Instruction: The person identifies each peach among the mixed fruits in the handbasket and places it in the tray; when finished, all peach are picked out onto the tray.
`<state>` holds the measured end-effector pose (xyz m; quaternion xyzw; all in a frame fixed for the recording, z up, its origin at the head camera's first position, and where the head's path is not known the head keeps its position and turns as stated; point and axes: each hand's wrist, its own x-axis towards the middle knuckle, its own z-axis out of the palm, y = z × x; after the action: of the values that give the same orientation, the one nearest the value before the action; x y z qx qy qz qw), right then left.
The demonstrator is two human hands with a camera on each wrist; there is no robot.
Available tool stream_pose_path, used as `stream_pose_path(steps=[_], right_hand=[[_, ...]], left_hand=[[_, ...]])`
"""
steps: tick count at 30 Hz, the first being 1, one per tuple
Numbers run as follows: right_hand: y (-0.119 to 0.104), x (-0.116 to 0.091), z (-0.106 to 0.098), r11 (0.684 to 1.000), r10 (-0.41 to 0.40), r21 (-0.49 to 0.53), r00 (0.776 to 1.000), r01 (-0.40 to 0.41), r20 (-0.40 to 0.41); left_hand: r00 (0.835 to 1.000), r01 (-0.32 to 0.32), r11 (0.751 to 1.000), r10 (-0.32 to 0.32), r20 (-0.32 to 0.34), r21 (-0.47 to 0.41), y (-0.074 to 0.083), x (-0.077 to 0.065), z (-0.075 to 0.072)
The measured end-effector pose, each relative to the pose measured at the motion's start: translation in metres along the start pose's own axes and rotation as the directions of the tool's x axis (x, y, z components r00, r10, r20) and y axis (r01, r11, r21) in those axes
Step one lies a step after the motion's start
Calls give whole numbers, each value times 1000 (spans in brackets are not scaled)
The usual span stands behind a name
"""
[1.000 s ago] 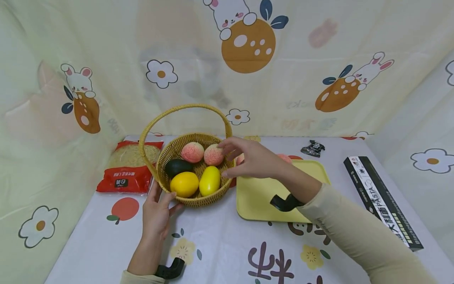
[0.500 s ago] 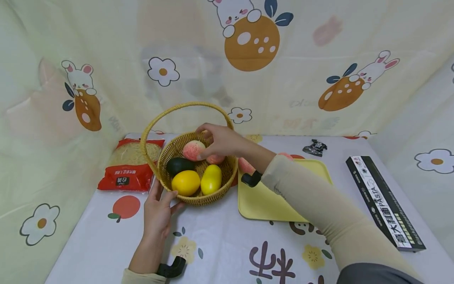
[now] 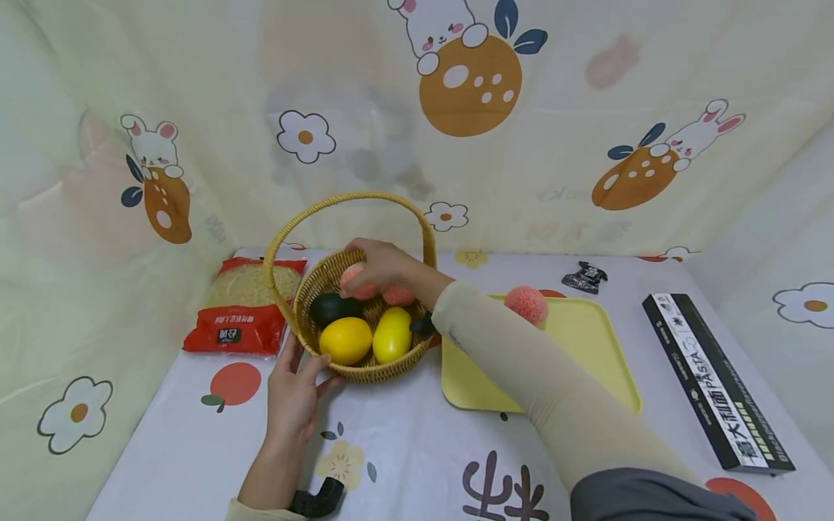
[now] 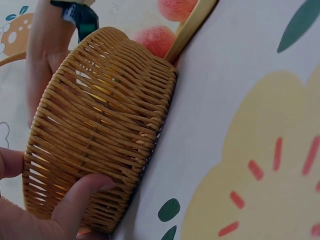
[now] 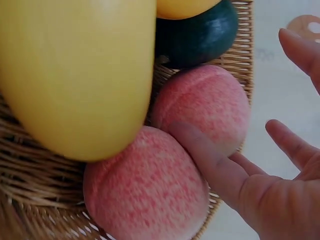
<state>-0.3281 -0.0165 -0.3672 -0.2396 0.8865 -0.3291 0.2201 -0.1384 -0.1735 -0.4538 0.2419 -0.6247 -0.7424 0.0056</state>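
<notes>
A round wicker basket [image 3: 374, 373] with a tall handle stands left of the middle. It bears two pink peaches, a dark green avocado-like fruit [image 3: 334, 310], a yellow lemon [image 3: 345, 340] and a smooth yellow oval fruit [image 3: 392, 336]. My left hand [image 3: 292, 398] grips the basket's near left side, thumb pressed on the woven wall in the left wrist view. Reaching under the handle, my right hand [image 3: 384, 268] is over the left peach [image 5: 207, 102]. Its thumb touches that peach beside the other peach [image 5: 147, 187], while other fingers spread apart from it in the right wrist view.
Right of the basket lies a yellow tray [image 3: 580, 354], with a peach [image 3: 526, 304] at its far edge and my right arm across it. A red noodle bag [image 3: 237, 329] is behind left; a black pasta box [image 3: 717, 383] and a small black packet [image 3: 584, 277] are on the right.
My right hand has moved left from the basket's right rim, past the right peach, to the left peach. My left hand has kept its place on the basket.
</notes>
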Motion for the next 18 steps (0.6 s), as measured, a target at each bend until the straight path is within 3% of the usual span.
stream_pose_path(steps=[11,18], right_hand=[[-6,21,20,996,69,61,998,-69,-1],[-11,31,25,994,111,-17,994,-111,7]], left_hand=[[1000,8,1000,-8,4,-9,-2,2,-2],[1000,3,1000,-3,9,-4,-3,0,-3]])
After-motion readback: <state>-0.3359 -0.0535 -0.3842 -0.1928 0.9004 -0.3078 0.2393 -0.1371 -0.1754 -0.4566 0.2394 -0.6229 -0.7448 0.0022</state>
